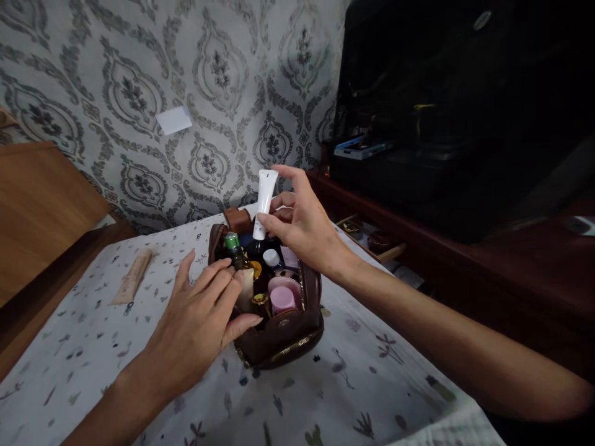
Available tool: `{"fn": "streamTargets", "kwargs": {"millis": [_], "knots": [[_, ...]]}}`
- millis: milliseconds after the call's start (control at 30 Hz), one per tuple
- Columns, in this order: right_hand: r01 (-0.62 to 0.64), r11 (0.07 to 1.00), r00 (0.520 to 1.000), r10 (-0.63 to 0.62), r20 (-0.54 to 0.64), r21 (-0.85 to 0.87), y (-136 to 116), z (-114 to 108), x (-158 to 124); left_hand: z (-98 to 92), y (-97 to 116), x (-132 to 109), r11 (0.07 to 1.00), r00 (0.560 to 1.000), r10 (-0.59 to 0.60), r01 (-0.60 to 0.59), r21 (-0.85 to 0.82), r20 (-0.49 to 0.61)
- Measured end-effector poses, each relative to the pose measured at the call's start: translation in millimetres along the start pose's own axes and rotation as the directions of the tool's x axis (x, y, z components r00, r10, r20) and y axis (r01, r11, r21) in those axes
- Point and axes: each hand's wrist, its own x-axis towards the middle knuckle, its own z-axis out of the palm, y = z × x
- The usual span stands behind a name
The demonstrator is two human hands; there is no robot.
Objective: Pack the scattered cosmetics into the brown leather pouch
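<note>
My right hand pinches a small white squeeze tube between thumb and fingers. The tube stands nearly upright over the far end of an open brown toiletry bag. My left hand lies over the bag's left side, its fingers apart, with fingertips beside a cream-coloured tube; whether they touch it I cannot tell. Inside the bag are a green-capped bottle, a white-capped bottle, a pink-lidded jar and a gold-topped container. My left hand hides part of the contents.
A beige tube lies on the patterned white cloth to the left. Wooden furniture stands at far left. A large dark screen rises on the right above a reddish-brown cabinet. Patterned wallpaper is behind.
</note>
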Motion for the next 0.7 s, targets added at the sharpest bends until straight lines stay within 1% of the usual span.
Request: {"fn": "streamTargets", "kwargs": {"millis": [133,267,333,433,533,700], "knots": [[0.008,0.997,0.999,-0.005,0.040,-0.078,-1,-3,7,3.2,1,-1,1.000,1.000,-0.010,0.010,-0.004,-0.015],[0.048,0.971,0.994,-0.023,0.109,-0.233,-3,-7,16,4.5,3,0,1.000,0.999,-0.009,0.009,-0.011,-0.036],[0.052,0.949,0.989,-0.007,0.144,-0.310,-5,-7,21,4.4,4,1,1.000,0.999,0.003,-0.003,0.010,-0.047],[0.029,0.899,0.983,0.054,0.177,-0.437,-8,-6,28,4.2,5,2,1.000,0.998,0.009,-0.008,0.025,-0.057],[0.024,0.836,0.965,0.123,0.230,-0.548,-11,-3,34,4.4,5,1,1.000,0.998,-0.008,0.009,0.002,-0.062],[0.105,0.707,0.923,0.194,0.334,-0.700,-12,4,43,6.2,5,0,0.999,0.996,-0.034,0.030,-0.041,-0.084]]}}
